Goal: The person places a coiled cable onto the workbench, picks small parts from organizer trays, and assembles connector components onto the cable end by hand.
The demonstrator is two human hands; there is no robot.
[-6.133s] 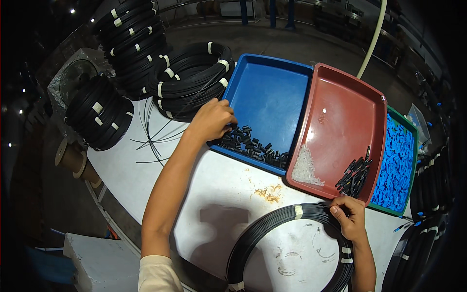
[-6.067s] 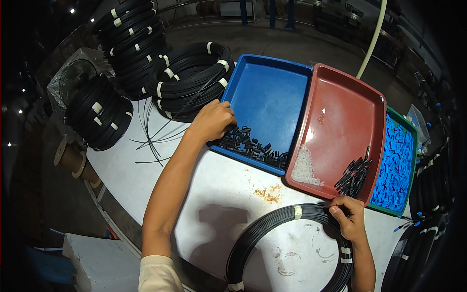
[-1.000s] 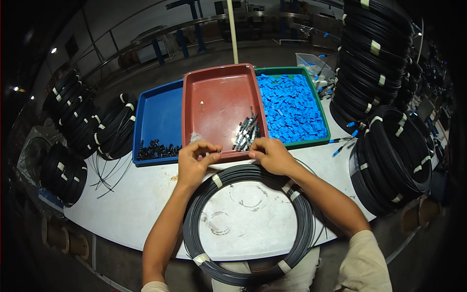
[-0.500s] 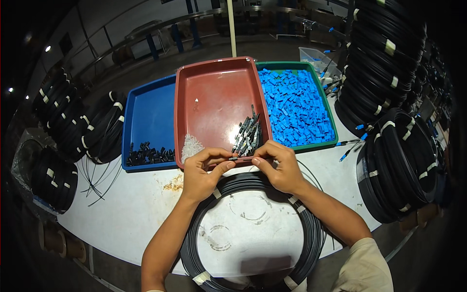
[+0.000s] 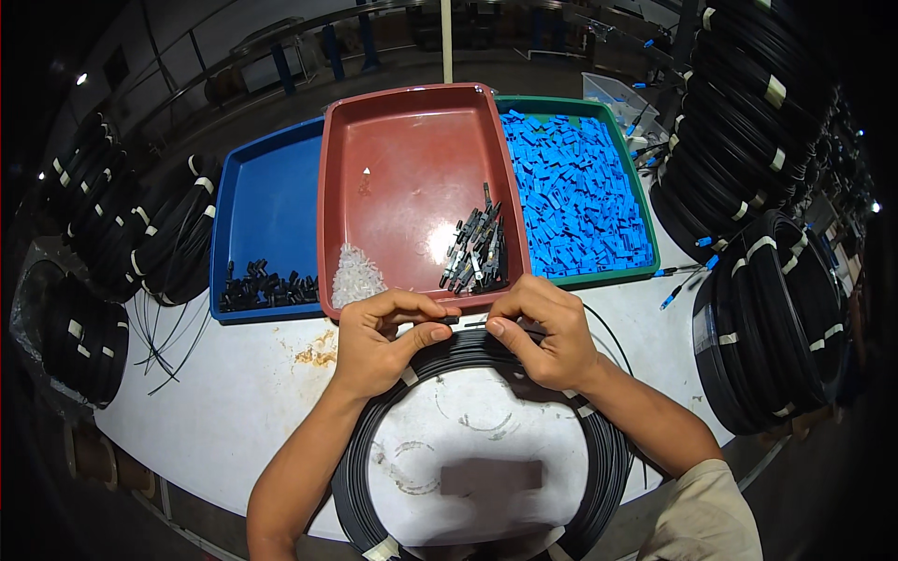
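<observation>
A large black cable coil [image 5: 599,467] lies flat on the white table in front of me. My left hand [image 5: 379,341] and my right hand [image 5: 547,332] meet over its far edge. Between their fingertips they pinch a thin black cable end [image 5: 468,321], with a small black part on it that I cannot make out. Just beyond my hands is a red tray [image 5: 402,168] with a pile of black connector pieces [image 5: 475,252] and a small heap of clear white pieces [image 5: 357,279].
A blue tray [image 5: 267,201] at the left holds small black parts [image 5: 262,288]. A green tray [image 5: 645,252] at the right is full of blue pieces [image 5: 575,192]. Stacks of black cable coils stand at the left [image 5: 140,238] and right [image 5: 772,299]. A rusty stain [image 5: 313,351] marks the table.
Six seconds ago my left hand reached into the blue tray. Since then both hands have come together at the coil's far edge; over the last second they closed in on the cable end.
</observation>
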